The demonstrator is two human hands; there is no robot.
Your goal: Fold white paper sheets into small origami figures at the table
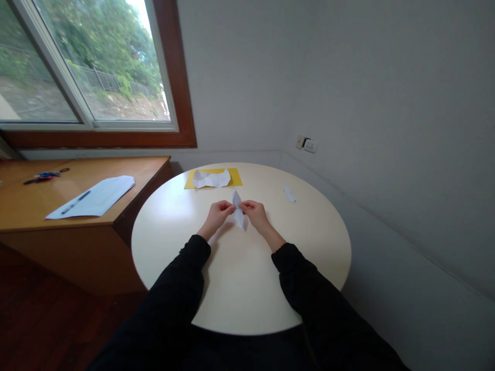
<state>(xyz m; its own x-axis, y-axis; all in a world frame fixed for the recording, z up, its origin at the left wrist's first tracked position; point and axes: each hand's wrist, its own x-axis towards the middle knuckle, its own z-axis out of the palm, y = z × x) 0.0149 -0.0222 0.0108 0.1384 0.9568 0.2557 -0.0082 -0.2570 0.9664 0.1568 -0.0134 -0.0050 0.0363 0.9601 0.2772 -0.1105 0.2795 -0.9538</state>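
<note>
A small piece of folded white paper [238, 218] is held upright-looking between my two hands, over the middle of the round table. Its narrow middle is pinched from both sides, while pointed ends stick out above and below my fingers. My left hand [219, 212] grips it from the left with thumb and fingers together. From the right, my right hand [256, 212] pinches it in the same way. The fingertips partly hide the folds at its centre.
On the round cream table [247, 288] a creased white sheet [211, 179] lies on yellow paper [235, 177] at the back. A white paper scrap [289, 194] lies right. The wooden desk [147, 167] at left bears white sheets [110, 193], a pen [76, 202] and a dark-blue object [47, 175].
</note>
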